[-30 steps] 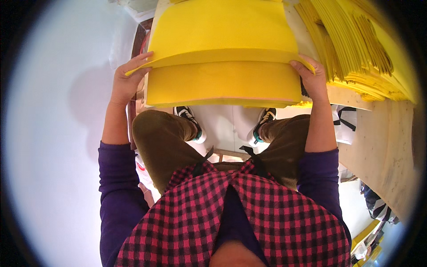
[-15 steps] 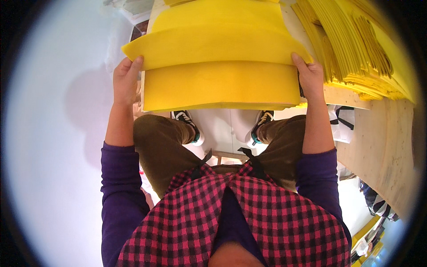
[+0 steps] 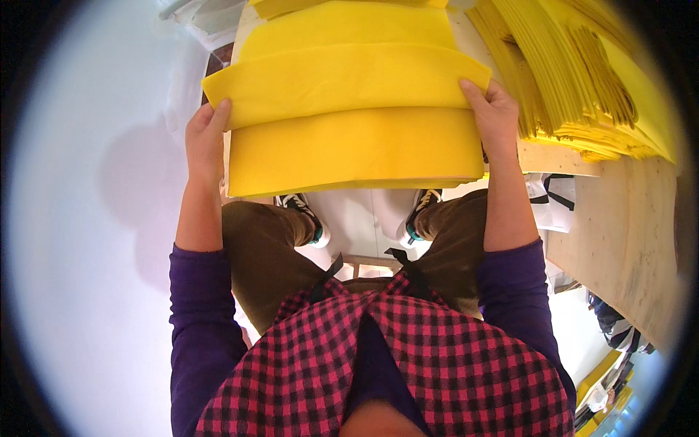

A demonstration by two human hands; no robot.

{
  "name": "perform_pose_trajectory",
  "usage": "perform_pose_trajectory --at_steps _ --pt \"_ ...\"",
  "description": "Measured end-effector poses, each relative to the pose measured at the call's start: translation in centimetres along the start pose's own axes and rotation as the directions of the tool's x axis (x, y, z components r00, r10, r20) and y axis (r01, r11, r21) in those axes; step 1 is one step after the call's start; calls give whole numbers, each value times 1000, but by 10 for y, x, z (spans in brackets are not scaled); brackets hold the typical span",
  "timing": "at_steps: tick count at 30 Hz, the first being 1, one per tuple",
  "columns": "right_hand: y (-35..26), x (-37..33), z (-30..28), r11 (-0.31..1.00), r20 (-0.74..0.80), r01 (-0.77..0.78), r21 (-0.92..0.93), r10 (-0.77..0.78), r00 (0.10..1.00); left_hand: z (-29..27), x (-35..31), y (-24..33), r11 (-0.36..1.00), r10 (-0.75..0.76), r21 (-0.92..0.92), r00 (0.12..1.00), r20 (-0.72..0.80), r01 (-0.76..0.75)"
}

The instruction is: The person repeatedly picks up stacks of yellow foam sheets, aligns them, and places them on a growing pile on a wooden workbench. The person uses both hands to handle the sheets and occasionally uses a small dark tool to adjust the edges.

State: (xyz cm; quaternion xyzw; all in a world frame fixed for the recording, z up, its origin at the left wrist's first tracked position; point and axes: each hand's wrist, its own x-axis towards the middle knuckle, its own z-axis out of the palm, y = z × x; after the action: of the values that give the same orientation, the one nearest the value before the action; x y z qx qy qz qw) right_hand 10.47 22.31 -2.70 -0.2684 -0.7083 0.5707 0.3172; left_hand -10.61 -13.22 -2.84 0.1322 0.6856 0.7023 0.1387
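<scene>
A yellow fabric sheet (image 3: 342, 81), felt-like in look, stretches sideways between my two hands. My left hand (image 3: 207, 135) pinches its left end, thumb on top. At the opposite end my right hand (image 3: 496, 113) grips in the same manner, close to a raised corner. Below the held strip lies a pile of yellow fabric (image 3: 353, 151), its near edge facing my knees. Whether the held strip is a separate sheet or a folded-over part cannot be told. Fingers under the fabric are hidden.
Tall stacks of folded yellow fabric (image 3: 568, 65) stand to the right on a wooden table (image 3: 619, 218). A white wall (image 3: 80, 218) runs along my left. A white bag with black straps (image 3: 550, 200) is below the right table's edge. My shoes (image 3: 309, 218) show beneath the pile.
The view has shifted slightly. My right hand has moved inward and a little away from me, and the sheet's right corner now points up. My left hand keeps its hold at the left end.
</scene>
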Motion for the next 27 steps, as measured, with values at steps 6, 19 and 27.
perform_pose_trajectory --at_steps 6,19,27 --pt "6 5 1 996 3 30 -87 -30 1000 0 1 -4 999 4 47 1000 -4 -4" --pt "0 9 3 955 -41 -25 -295 14 999 14 -7 -4 982 -9 188 998 -70 22" --pt "-5 5 2 857 -79 -8 -515 -38 996 8 -4 -12 994 2 106 997 -71 6"
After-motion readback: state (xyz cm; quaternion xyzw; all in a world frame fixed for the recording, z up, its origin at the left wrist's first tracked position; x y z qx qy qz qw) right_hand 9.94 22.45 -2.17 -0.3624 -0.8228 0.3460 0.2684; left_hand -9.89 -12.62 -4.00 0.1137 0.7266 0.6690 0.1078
